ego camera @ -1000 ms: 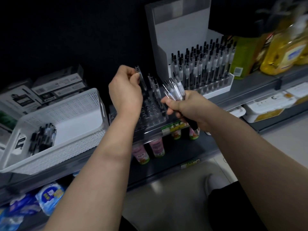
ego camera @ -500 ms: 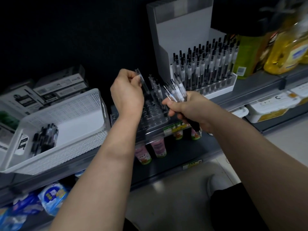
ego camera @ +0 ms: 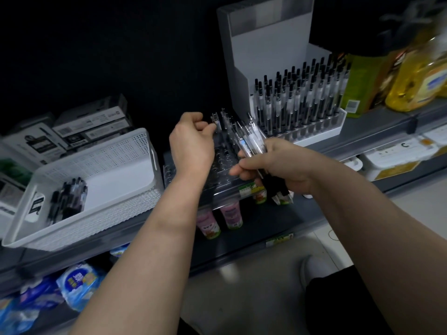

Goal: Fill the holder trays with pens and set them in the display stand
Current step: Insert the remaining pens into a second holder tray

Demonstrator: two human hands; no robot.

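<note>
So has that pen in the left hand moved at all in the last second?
Yes. The pen pinched by the left hand has sunk lower into the clear tray and edged right, toward the white display stand.

Both bare forearms extend forward, converging at far centre. Left hand [ego camera: 191, 143]: knuckles up, fingers curled, fingertips pinching one clear plastic pen [ego camera: 215, 120]. Right hand [ego camera: 278, 163]: fist gripping a bundle of clear black-tipped pens [ego camera: 250, 141].

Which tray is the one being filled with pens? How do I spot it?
Find the tall white display stand on the shelf. Left of it, beside the white basket, sits a clear holder tray. Unlike the packed white tray, its holes are mostly empty.
</note>
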